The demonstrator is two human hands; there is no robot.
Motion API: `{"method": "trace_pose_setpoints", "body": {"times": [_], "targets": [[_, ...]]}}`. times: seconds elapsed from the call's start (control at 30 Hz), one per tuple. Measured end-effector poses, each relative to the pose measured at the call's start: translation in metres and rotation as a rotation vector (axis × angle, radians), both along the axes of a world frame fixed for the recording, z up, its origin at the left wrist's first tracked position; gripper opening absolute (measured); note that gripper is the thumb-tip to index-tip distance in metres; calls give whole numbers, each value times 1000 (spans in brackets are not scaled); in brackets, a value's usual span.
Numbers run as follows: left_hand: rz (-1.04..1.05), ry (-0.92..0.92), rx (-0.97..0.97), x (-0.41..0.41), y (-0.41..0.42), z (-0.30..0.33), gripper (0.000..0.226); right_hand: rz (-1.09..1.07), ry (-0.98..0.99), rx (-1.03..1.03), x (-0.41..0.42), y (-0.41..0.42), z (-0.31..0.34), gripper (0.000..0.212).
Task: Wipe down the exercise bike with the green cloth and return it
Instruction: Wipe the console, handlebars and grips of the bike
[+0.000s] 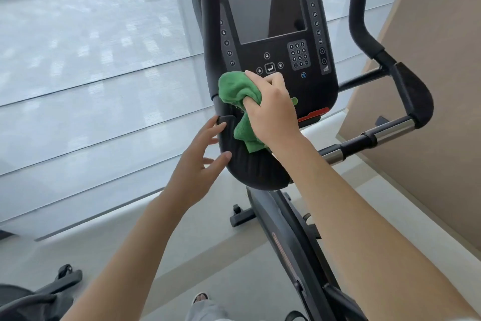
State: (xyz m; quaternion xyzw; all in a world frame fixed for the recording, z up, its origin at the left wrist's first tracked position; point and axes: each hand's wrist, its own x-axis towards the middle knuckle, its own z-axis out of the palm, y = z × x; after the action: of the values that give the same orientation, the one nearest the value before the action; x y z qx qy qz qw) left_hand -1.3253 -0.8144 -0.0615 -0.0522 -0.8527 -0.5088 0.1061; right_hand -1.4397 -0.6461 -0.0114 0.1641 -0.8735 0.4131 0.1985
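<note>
The black exercise bike's console [268, 21] faces me, with a dark screen and button panels. My right hand [272, 110] grips the bunched green cloth [238, 91] and presses it against the console's lower left part; a tail of the cloth hangs down over the ribbed black pad [250, 167] below. My left hand [200, 156] touches the left edge of that pad, fingers spread and fairly straight. The left handlebar post [210, 39] rises just above the cloth.
The right handlebar [364, 21] and a chrome crossbar [390, 133] stick out to the right. The bike frame [291, 242] runs down between my arms. Window blinds fill the left, a beige wall the right. Another machine's parts [39, 292] lie at bottom left.
</note>
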Motion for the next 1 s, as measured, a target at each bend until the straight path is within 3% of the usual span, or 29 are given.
{"method": "trace_pose_setpoints", "body": {"times": [0.23,0.3,0.37,0.43,0.57,0.77,0.83,0.93,1.0], "targets": [[46,-9,-33,7,5,0,58,154,-316,-8,-25,-51,0,57],[62,12,-18,5,5,0,56,127,-316,-23,-19,-43,-9,44],[77,26,-15,5,6,0,54,144,-364,-47,-13,-29,-12,17],[84,26,-9,5,7,0,50,174,-403,-37,-10,-12,-13,22],[90,20,-16,6,6,0,43,305,-473,68,3,16,-5,36],[72,2,21,6,7,2,44,286,-440,362,20,35,14,23],[67,8,22,7,8,2,48,244,-381,376,23,36,20,37],[73,14,16,9,10,4,56,180,-242,184,12,18,26,68],[74,12,15,9,10,6,53,267,-254,109,1,-7,28,78]]}}
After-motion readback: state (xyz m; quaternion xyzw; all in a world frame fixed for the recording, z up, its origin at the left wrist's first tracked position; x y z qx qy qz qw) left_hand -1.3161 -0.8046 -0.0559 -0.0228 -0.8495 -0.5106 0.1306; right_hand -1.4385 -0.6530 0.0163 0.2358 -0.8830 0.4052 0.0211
